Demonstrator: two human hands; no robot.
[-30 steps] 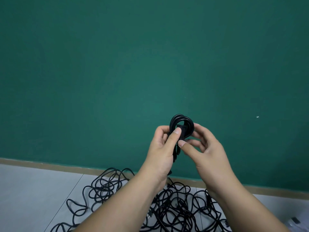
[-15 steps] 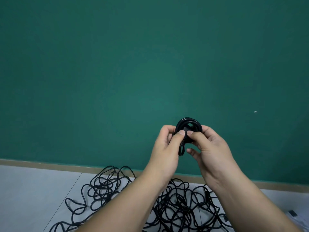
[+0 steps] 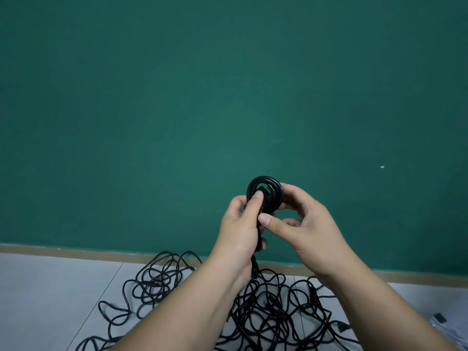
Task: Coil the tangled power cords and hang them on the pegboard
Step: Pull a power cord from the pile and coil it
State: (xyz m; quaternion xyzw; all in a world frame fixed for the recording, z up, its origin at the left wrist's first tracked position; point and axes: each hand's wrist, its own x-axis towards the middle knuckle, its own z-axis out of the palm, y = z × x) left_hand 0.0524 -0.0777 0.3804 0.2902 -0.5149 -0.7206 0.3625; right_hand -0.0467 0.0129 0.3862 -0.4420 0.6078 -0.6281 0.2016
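A small tight coil of black power cord is held up in front of the green wall. My left hand grips it, thumb pressed on the coil's middle and fingers curled behind. My right hand cups the coil's right side, its thumb touching the cord just under the coil. The cord's loose end drops between my wrists to a tangled heap of black cords on the floor. No pegboard is in view.
A plain green wall fills most of the view, with a tan skirting strip along its foot. The floor is pale grey tile. A small dark object on white material lies at the lower right edge.
The coil has shifted slightly left. My right thumb came off the coil's front and now sits lower, under the coil. My left thumb stays pressed on its middle.
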